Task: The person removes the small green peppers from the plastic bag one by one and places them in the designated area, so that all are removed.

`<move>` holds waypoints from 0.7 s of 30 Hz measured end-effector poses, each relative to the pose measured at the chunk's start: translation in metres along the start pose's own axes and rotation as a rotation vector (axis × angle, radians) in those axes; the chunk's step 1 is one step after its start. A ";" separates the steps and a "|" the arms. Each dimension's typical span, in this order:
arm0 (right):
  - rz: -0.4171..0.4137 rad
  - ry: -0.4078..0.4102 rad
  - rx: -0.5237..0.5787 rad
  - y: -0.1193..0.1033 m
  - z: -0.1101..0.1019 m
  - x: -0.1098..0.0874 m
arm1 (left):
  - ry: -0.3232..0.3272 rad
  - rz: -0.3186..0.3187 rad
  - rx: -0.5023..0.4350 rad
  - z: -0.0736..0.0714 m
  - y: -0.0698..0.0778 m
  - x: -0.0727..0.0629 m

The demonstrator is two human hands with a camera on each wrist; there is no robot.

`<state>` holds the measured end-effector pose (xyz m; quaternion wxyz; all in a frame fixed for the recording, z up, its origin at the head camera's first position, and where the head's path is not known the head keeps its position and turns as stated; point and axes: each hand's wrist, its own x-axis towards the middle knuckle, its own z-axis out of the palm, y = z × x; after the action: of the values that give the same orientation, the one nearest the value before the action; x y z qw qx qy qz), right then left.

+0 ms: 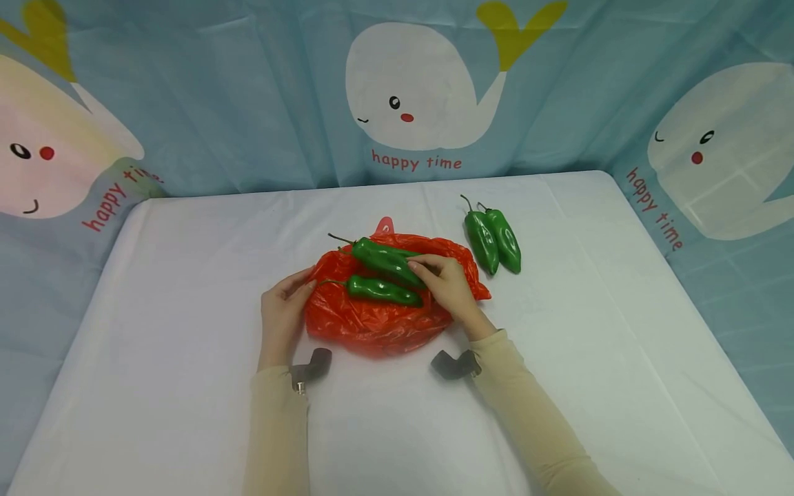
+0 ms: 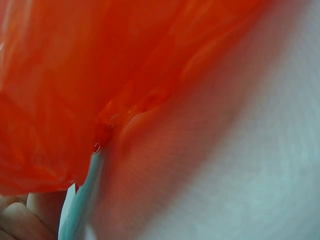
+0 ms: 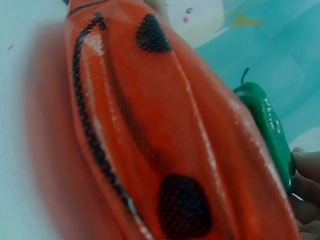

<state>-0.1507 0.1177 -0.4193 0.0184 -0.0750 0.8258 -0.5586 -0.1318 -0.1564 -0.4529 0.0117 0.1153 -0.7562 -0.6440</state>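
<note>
A crumpled red plastic bag [image 1: 360,327] lies on the table in the head view, with green chili peppers on top of it. My right hand [image 1: 449,286] pinches one green chili pepper [image 1: 380,257] near its tip; its stem points left. Below it on the bag lies another green chili pepper [image 1: 381,291], and part of a third shows behind the held one. At the bag's left edge, my left hand [image 1: 282,306] grips the plastic between thumb and fingers. Red film [image 2: 100,75] fills much of the left wrist view. In the right wrist view, the held pepper [image 3: 265,130] shows past the bag.
Two more green chili peppers [image 1: 490,238] lie side by side on the white tablecloth [image 1: 589,331], right of the bag and farther back. A blue curtain [image 1: 267,103] printed with whales hangs behind the table and along its sides. A dark wrist camera is strapped at each sleeve.
</note>
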 end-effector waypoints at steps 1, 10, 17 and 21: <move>0.010 0.001 0.010 0.000 0.000 0.000 | -0.002 -0.003 0.005 0.000 0.000 0.000; 0.077 0.001 0.130 -0.001 -0.005 0.001 | -0.003 -0.014 0.000 0.000 0.001 0.000; 0.118 0.030 0.226 -0.004 -0.010 0.001 | 0.002 -0.007 -0.002 0.000 0.001 0.000; 0.124 0.059 0.269 -0.005 -0.014 0.001 | 0.004 -0.002 -0.001 0.000 0.000 0.000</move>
<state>-0.1531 0.1287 -0.4092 0.0386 -0.0045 0.7467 -0.6641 -0.1317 -0.1559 -0.4526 0.0127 0.1171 -0.7558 -0.6441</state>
